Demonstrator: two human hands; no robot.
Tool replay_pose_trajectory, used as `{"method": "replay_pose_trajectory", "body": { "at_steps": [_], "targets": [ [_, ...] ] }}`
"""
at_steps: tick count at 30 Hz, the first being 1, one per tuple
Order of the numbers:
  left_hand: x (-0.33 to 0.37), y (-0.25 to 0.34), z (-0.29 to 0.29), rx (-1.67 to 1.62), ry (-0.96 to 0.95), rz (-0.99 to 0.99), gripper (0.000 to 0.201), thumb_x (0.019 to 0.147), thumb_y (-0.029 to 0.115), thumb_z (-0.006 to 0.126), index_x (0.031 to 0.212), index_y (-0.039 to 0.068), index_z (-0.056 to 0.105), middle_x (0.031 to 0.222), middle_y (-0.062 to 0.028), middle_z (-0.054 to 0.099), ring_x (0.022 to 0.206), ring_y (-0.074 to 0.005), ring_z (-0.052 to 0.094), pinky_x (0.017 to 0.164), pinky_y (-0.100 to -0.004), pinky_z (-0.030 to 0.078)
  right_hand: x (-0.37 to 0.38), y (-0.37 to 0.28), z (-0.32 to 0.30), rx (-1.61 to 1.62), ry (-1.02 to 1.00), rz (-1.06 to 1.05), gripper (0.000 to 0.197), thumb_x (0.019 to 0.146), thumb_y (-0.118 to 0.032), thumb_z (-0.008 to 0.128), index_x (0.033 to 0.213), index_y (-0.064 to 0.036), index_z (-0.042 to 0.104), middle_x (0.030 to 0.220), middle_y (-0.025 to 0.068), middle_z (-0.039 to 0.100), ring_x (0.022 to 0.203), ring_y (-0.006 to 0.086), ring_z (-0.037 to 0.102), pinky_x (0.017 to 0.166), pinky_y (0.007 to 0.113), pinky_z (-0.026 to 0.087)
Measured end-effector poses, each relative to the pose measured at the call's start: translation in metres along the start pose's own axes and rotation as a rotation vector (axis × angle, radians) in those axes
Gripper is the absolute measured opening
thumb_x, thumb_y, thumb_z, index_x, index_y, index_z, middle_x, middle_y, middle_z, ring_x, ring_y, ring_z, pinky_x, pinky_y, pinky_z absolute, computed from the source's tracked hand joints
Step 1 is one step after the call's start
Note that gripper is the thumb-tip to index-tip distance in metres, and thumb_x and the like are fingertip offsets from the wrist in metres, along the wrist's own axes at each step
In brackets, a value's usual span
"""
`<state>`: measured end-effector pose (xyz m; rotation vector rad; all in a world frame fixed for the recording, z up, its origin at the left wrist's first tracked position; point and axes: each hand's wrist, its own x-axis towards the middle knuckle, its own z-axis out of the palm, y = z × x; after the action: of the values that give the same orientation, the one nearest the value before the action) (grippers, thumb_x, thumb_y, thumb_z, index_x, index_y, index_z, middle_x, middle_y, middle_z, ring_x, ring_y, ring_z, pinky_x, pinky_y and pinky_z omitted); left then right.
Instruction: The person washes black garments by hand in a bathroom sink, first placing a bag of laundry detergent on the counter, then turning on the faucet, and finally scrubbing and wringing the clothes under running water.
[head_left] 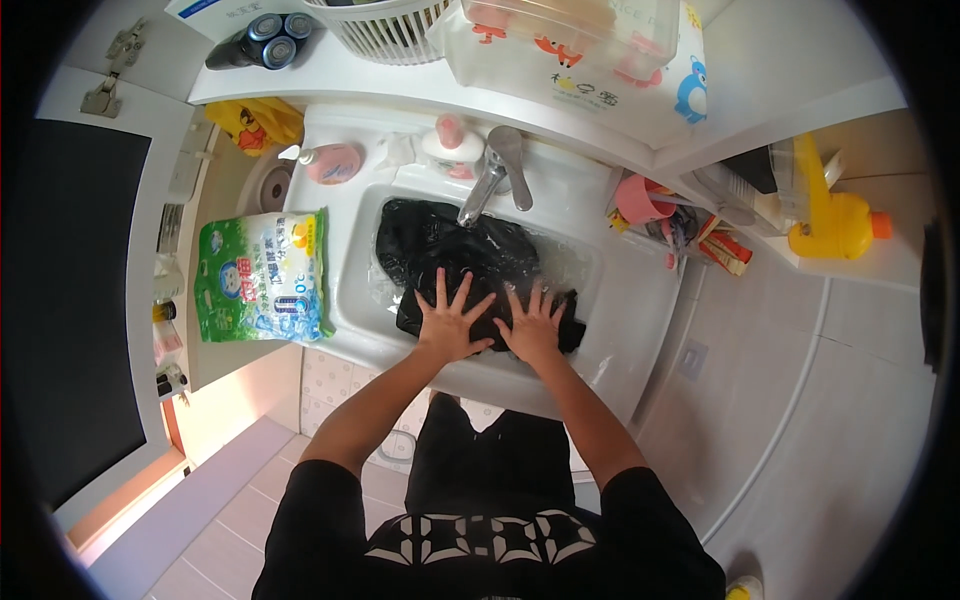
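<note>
A wet black garment (450, 243) lies bunched in the white sink (352, 290), partly under water; its exact kind cannot be made out. My left hand (452, 322) rests on the near part of the cloth, fingers spread wide. Beside it my right hand (532, 325) also presses flat on the cloth, fingers apart. Neither hand grips anything. Above the far side of the garment stands a chrome faucet (490, 180), its spout over the cloth.
On the sink's back ledge stand a pink bottle (333, 163) and a white pump bottle (455, 150). A green-and-white detergent bag (265, 277) lies left. The shelf above holds an electric shaver (265, 42) and a white basket (385, 30). A yellow bottle (840, 225) is at right.
</note>
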<state>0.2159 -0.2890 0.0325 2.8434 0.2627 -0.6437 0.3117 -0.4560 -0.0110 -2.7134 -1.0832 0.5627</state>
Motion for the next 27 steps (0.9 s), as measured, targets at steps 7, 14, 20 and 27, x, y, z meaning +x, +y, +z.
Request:
{"method": "replay_pose_trajectory", "body": {
  "at_steps": [7, 14, 20, 27],
  "targets": [
    [0.027, 0.003, 0.012, 0.11, -0.186, -0.131, 0.088, 0.084, 0.077, 0.048, 0.159, 0.042, 0.016, 0.169, -0.0114, -0.005, 0.149, -0.0537, -0.007, 0.101, -0.0825, 0.023, 0.026, 0.002, 0.028, -0.039, -0.076, 0.071, 0.061, 0.095, -0.054, 0.053, 0.148, -0.024, 0.048, 0.159, 0.0232, 0.027, 0.144, 0.0495, 0.024, 0.112, 0.074, 0.013],
    [0.04, 0.001, 0.023, 0.084, -0.267, -0.215, 0.081, 0.089, 0.074, 0.045, 0.159, 0.043, 0.016, 0.169, -0.0064, -0.007, 0.15, -0.0502, -0.007, 0.103, -0.0819, 0.02, 0.042, -0.005, 0.038, -0.134, -0.099, 0.081, 0.057, 0.094, -0.047, 0.055, 0.146, -0.0224, 0.05, 0.154, 0.0266, 0.034, 0.145, 0.0497, 0.023, 0.11, 0.077, 0.012],
    [0.034, 0.006, 0.01, -0.105, -0.125, -0.191, 0.081, 0.084, 0.06, 0.061, 0.156, 0.039, 0.031, 0.168, -0.0103, 0.002, 0.151, -0.0486, -0.001, 0.106, -0.0805, 0.017, 0.037, -0.001, 0.052, 0.099, 0.134, 0.202, 0.057, 0.087, -0.026, 0.066, 0.142, -0.0178, 0.051, 0.153, 0.0288, 0.029, 0.14, 0.0502, 0.028, 0.112, 0.07, 0.02],
    [0.004, -0.007, 0.018, -0.26, 0.556, -0.394, 0.087, 0.079, 0.045, 0.073, 0.154, 0.02, 0.036, 0.161, -0.0241, 0.02, 0.141, -0.0461, 0.031, 0.105, -0.0711, 0.03, 0.0, -0.025, 0.011, 0.101, 0.129, 0.291, 0.092, 0.073, -0.02, 0.08, 0.153, -0.0173, 0.033, 0.148, 0.0253, 0.035, 0.137, 0.0451, 0.033, 0.109, 0.059, 0.031]
  ]
}}
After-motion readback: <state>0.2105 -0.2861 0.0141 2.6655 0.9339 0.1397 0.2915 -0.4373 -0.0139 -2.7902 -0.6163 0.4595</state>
